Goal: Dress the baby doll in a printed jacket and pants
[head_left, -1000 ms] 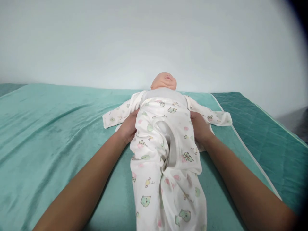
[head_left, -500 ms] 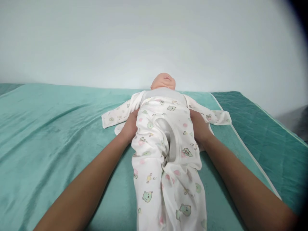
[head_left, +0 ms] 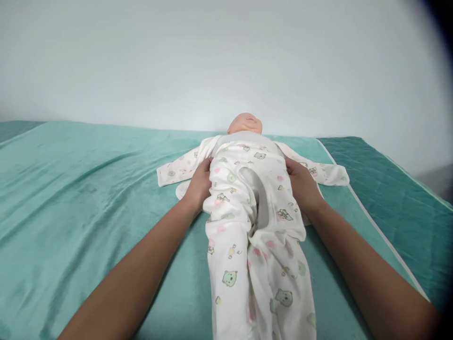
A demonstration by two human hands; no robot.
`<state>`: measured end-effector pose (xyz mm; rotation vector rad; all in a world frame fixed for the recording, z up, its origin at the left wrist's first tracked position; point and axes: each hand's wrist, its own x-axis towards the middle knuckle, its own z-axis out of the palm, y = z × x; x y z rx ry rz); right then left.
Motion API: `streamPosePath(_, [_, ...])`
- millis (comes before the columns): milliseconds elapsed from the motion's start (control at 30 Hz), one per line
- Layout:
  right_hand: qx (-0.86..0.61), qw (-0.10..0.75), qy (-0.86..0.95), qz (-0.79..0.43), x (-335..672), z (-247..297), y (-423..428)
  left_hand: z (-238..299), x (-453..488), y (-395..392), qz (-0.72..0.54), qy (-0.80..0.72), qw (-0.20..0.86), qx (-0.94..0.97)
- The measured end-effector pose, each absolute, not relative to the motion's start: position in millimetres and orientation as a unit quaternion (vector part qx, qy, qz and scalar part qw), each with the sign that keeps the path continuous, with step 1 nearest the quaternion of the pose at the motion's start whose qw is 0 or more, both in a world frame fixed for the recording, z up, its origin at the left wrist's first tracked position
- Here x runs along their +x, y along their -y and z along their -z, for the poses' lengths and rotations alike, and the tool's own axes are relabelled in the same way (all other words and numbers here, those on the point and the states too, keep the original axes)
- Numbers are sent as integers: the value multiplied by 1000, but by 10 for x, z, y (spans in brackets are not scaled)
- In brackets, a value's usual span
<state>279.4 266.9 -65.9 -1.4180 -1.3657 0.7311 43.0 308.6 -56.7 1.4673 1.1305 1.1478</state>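
Doll [head_left: 244, 123], face up on the green sheet [head_left: 106, 222], head nearest the wall [head_left: 177, 61]. Pants [head_left: 230, 255], white, printed with green animals and pink spots: on the doll, between your left hand [head_left: 199, 185] and right hand [head_left: 303, 188]. Your fingers [head_left: 206, 165] touch both sides, partly hidden; whether they grip cannot be told.

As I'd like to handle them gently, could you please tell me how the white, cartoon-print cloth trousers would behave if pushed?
The white, cartoon-print cloth trousers would probably flop and bunch, since creases gather along both legs. They seem unlikely to roll, being worn by the pink-headed doll lying face-up. They look matt, so probably not slippery.
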Motion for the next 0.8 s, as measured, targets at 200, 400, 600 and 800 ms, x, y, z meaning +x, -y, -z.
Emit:
streamPosePath(200, [-574, 542, 496, -362, 2854, 801, -2712, 514, 468, -3013, -499, -497, 503, 501])
streamPosePath(400, [-591, 534, 498, -343, 2871, 826, -2724, 504, 480, -3005, -543, -532, 435, 481])
streamPosePath(600, [-605, 555, 544, -172, 2826, 725, -2689, 558, 456, -3017, -517, -508, 311, 615])
streamPosePath(800, [-540, 555, 613, -154, 2805, 631, -2647, 470, 419, -3047, -502, -393, 211, 741])
